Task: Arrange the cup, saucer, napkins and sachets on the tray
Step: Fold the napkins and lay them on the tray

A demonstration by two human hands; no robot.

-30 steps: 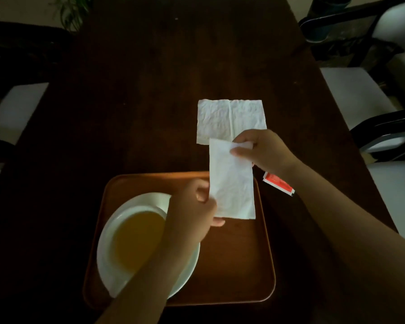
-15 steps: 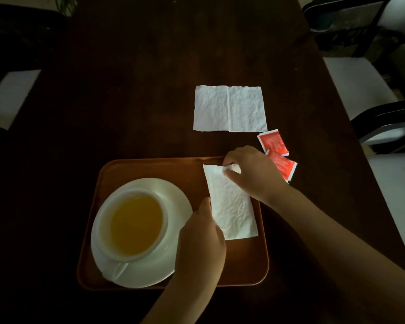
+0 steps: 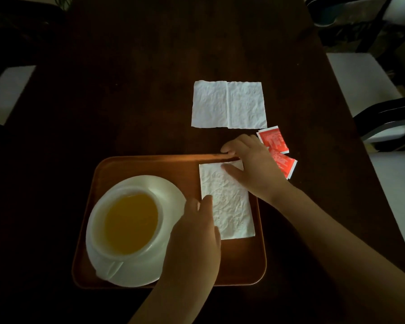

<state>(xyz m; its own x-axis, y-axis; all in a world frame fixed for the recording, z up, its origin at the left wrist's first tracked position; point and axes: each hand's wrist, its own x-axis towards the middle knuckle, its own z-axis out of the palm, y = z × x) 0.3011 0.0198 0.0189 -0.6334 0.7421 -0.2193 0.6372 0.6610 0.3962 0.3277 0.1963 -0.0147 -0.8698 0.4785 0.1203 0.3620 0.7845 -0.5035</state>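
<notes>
Both hands, left hand (image 3: 194, 232) and right hand (image 3: 253, 164), lie flat and unclenched on the folded napkin (image 3: 229, 206) (sachets (image 3: 276, 148) just beyond the right).

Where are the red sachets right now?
Head view: both red sachets lie on the table, off the tray, beside the right hand, below the unfolded napkin.

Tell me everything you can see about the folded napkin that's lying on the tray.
The folded napkin is a white, crinkled paper rectangle, lying flat on the right side of the brown tray, long side running away from the person. It sits just right of the saucer; whether the two touch is unclear. The left hand presses its near left edge and covers that corner, and the right hand holds down its far right corner. It seems to lie within the tray's rim.
</notes>
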